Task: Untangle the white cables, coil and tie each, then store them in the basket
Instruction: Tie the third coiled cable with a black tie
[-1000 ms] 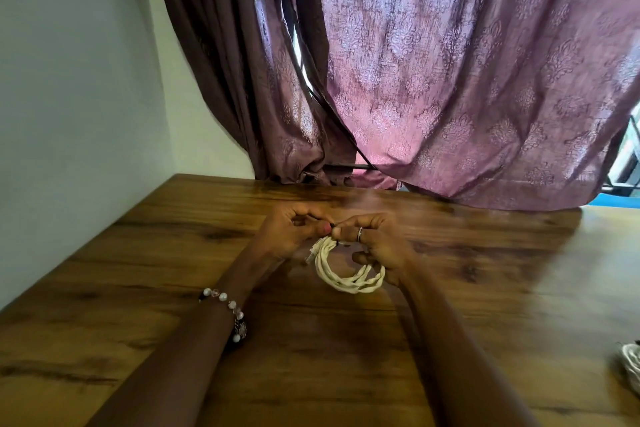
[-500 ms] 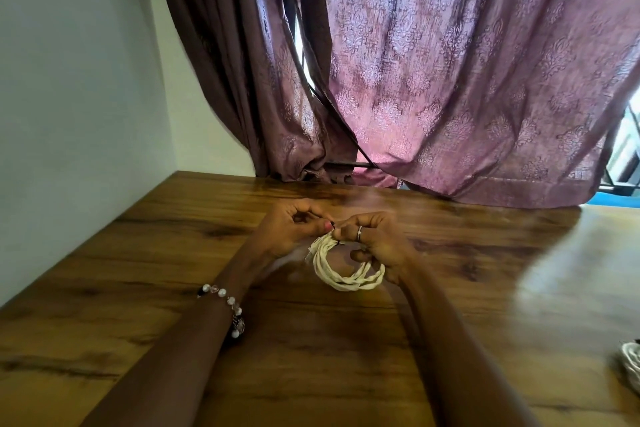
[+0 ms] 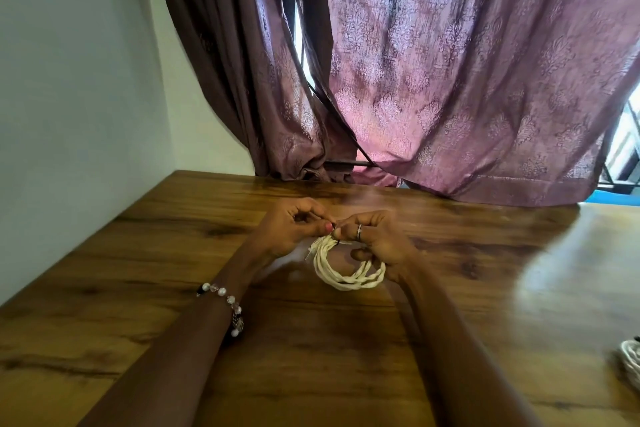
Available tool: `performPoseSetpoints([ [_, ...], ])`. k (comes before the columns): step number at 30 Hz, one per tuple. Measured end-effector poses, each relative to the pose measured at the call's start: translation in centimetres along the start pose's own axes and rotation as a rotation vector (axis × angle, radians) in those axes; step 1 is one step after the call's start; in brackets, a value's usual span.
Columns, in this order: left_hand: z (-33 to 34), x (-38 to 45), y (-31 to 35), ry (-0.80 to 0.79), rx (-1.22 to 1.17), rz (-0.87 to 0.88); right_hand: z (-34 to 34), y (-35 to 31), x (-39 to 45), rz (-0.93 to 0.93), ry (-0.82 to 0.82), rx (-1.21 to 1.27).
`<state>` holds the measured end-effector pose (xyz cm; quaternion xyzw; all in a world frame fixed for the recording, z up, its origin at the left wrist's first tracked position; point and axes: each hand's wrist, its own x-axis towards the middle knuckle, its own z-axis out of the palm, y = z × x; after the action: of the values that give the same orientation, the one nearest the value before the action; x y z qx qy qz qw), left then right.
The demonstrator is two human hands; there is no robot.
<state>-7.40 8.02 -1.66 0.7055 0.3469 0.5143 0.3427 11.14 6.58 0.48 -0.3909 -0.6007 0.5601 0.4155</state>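
Wooden table [image 3: 173,288] below a purple curtain [image 3: 467,80]; left hand [image 3: 291,229] and right hand [image 3: 377,239] pinch the top of a coiled white cable [image 3: 346,274] held over the table; beaded bracelet [image 3: 225,298] on left wrist

Single head view, forward-down, close over wooden table [image 3: 173,288], curtain [image 3: 467,80] beyond

Second cable bundle [image 3: 631,359] edge-cropped
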Motion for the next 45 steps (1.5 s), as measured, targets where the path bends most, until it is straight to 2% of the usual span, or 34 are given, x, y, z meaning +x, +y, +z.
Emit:
performPoseSetpoints([
  [8, -0.4, 0.0, 0.4, -0.018, 0.049, -0.004, -0.1, 0.5, 0.4, -0.035, 0.015, 0.006],
  [16, -0.1, 0.0, 0.8, 0.034, 0.166, 0.002, -0.1, 1.1, 1.0, -0.049, 0.0, -0.074],
  [32, 0.1, -0.4, 1.5, 0.077, 0.135, -0.071, -0.2, 1.0, 1.2, -0.115, 0.074, -0.296],
  [38, 0.1, -0.2, 1.7, 0.111, 0.119, -0.124, 0.4, 0.5, 0.7, -0.203, 0.095, -0.271],
  [42, 0.2, -0.1, 2.2, 0.143, 0.108, -0.135, 0.5, 0.0, 0.2, -0.231, 0.079, -0.098],
  [45, 0.8, -0.1, 3.1, 0.158, 0.066, -0.163, 0.0, 0.5, 0.6, -0.227, 0.072, -0.114],
])
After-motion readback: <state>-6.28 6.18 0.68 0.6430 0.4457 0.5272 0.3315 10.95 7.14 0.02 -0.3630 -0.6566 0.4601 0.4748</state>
